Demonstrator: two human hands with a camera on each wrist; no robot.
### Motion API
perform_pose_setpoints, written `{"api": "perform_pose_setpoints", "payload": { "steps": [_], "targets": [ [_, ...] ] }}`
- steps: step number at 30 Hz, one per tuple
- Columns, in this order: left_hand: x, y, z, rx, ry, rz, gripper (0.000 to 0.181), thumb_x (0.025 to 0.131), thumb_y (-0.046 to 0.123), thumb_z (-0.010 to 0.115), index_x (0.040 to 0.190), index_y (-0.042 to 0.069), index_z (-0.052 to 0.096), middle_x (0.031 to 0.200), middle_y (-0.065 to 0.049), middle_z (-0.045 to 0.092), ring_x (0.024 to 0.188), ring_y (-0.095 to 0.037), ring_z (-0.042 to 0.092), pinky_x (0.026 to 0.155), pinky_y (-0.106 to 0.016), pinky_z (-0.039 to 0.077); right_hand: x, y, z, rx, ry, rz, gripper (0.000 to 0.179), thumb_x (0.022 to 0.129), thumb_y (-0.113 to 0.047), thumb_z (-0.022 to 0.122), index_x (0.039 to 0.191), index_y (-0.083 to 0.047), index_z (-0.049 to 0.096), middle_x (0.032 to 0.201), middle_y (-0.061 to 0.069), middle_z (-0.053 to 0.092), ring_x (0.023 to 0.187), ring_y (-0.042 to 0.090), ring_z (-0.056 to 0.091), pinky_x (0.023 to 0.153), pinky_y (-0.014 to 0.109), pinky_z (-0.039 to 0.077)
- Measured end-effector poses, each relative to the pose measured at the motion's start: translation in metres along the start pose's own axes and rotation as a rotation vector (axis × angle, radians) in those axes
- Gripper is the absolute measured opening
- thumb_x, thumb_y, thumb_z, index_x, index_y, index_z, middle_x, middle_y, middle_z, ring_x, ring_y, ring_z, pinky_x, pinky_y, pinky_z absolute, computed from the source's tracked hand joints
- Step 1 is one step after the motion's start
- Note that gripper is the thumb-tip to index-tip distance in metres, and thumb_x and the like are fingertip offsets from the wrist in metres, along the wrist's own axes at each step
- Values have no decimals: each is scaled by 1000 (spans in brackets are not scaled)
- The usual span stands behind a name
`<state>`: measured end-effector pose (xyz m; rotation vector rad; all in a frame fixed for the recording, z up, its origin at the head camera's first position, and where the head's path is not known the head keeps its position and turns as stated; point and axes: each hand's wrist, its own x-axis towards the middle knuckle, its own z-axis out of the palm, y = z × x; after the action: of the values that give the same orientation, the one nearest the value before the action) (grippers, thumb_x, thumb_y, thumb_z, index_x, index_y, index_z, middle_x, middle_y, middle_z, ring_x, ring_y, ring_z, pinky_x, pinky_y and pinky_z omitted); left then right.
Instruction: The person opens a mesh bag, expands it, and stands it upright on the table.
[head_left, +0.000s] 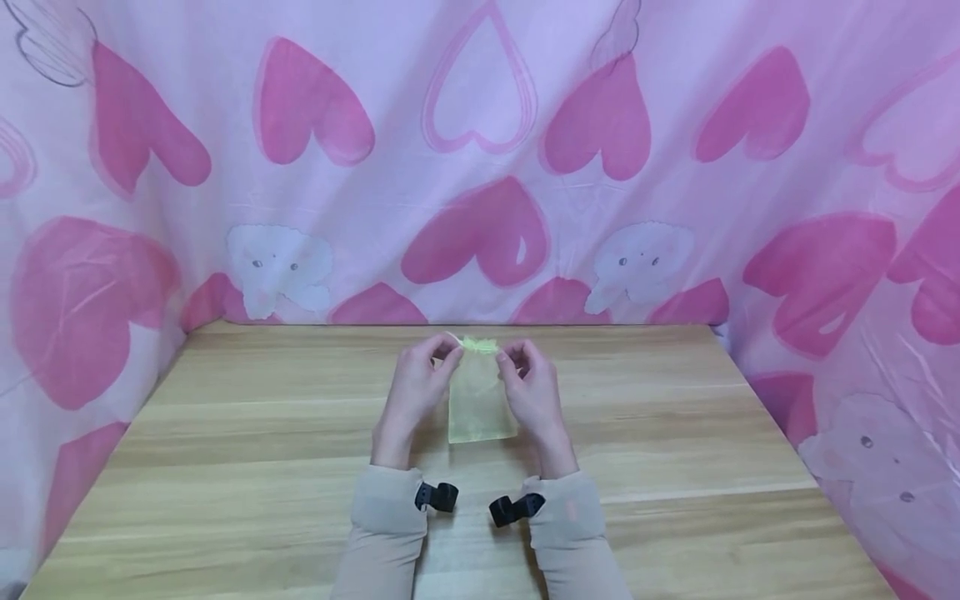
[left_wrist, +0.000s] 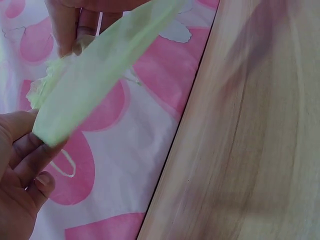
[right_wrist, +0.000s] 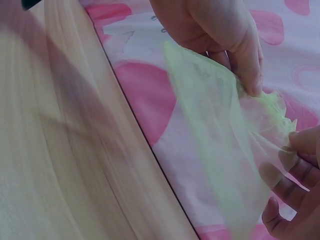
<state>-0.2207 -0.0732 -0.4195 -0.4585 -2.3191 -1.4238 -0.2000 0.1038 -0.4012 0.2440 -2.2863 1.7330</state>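
A sheer yellow-green drawstring pouch (head_left: 482, 408) hangs between the two hands, its gathered, ruffled mouth at the top. My left hand (head_left: 422, 379) pinches the left end of the mouth between thumb and fingers. At the right end, my right hand (head_left: 532, 387) pinches the same gathered edge. In the left wrist view the pouch (left_wrist: 95, 75) appears side-on as a narrow sheet, with a pale cord loop dangling below the left fingers. The right wrist view shows the see-through fabric (right_wrist: 210, 135), with some right fingertips visible behind it.
A wood-grain table (head_left: 262, 467) spreads beneath the hands. Behind it and along both sides hangs a pink curtain (head_left: 480, 242) with hearts and white cartoon figures. Each sleeve cuff carries a black wrist mount, one on the left (head_left: 437, 497) and one on the right (head_left: 516, 508).
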Motion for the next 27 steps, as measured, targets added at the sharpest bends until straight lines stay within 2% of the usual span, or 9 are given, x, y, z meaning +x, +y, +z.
{"api": "perform_pose_setpoints", "payload": {
  "steps": [4, 11, 18, 27],
  "targets": [
    [-2, -1, 0, -10, 24, 9, 4, 93, 9, 67, 91, 6, 68, 83, -2, 68, 80, -16, 62, 70, -36, 50, -7, -17, -1, 10, 18, -5, 6, 94, 3, 58, 96, 8, 60, 84, 26, 60, 72, 40, 58, 57, 21, 41],
    [-3, 1, -3, -8, 57, 2, 5, 94, 10, 66, 91, 6, 68, 83, -2, 67, 81, -16, 62, 70, -41, 51, -8, -18, 0, 26, 85, 18, 8, 94, 2, 59, 97, 9, 59, 85, 26, 61, 71, 33, 57, 58, 21, 42],
    [-1, 5, -2, -39, 90, 18, 4, 91, 7, 66, 89, 4, 68, 82, -4, 68, 79, -17, 62, 71, -38, 52, -7, -18, 0, 58, 130, 22, 9, 94, 2, 60, 98, 9, 60, 84, 23, 60, 74, 39, 58, 61, 21, 43],
    [-2, 7, 1, -77, 188, -44, 4, 89, 9, 67, 85, 8, 68, 79, -1, 67, 74, -15, 62, 64, -34, 48, -6, -18, 7, 132, 170, 0, 11, 95, 1, 58, 100, 11, 58, 87, 27, 59, 76, 42, 58, 62, 20, 43]
  ]
}}
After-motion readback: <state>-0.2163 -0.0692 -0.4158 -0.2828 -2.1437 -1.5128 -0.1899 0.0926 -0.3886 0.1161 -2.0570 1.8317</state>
